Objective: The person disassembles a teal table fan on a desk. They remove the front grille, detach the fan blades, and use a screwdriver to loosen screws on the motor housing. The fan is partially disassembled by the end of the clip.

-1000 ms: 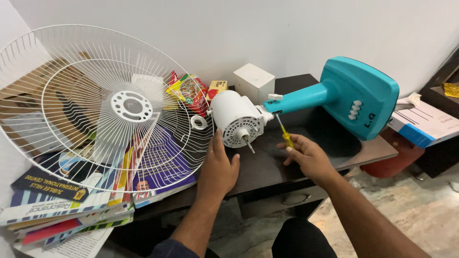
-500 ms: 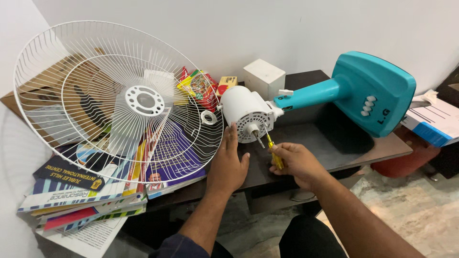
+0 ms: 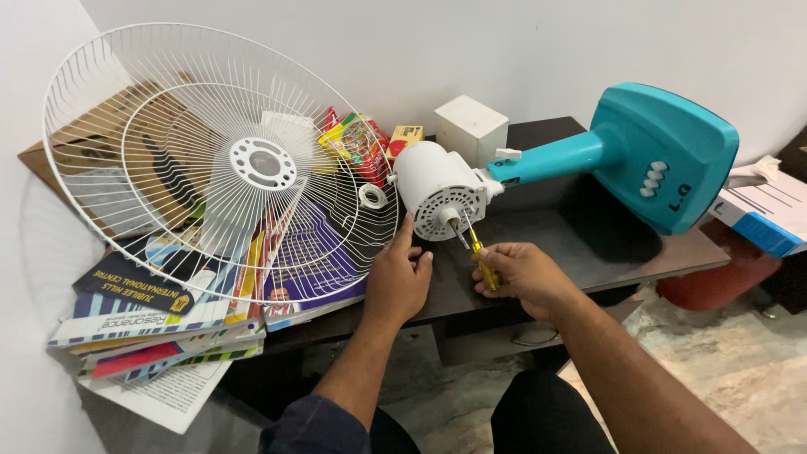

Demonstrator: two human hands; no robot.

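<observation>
A table fan lies on its side on a dark table [image 3: 605, 252]. Its white motor housing [image 3: 437, 197] faces me, with a metal shaft sticking out, and its teal stand and base [image 3: 664, 155] point right. My right hand [image 3: 521, 277] grips a yellow-handled screwdriver [image 3: 481, 259] whose tip meets the front face of the motor near the shaft. My left hand [image 3: 397, 277] rests on the table just below the motor, fingertips touching its lower edge. A white wire fan guard [image 3: 223, 164] leans at the left.
Stacked books and magazines [image 3: 160, 319] lie under the guard at the left. A white box [image 3: 471, 130], snack packets [image 3: 361, 147] and a white plastic ring [image 3: 371, 196] sit behind the motor. A blue-and-white carton [image 3: 769, 214] is at the right; a cardboard box [image 3: 92, 143] is behind the guard.
My right hand has brought the screwdriver from the stand's neck down to the motor's front face. My left hand has slid slightly closer to the motor. The view has shifted right.
</observation>
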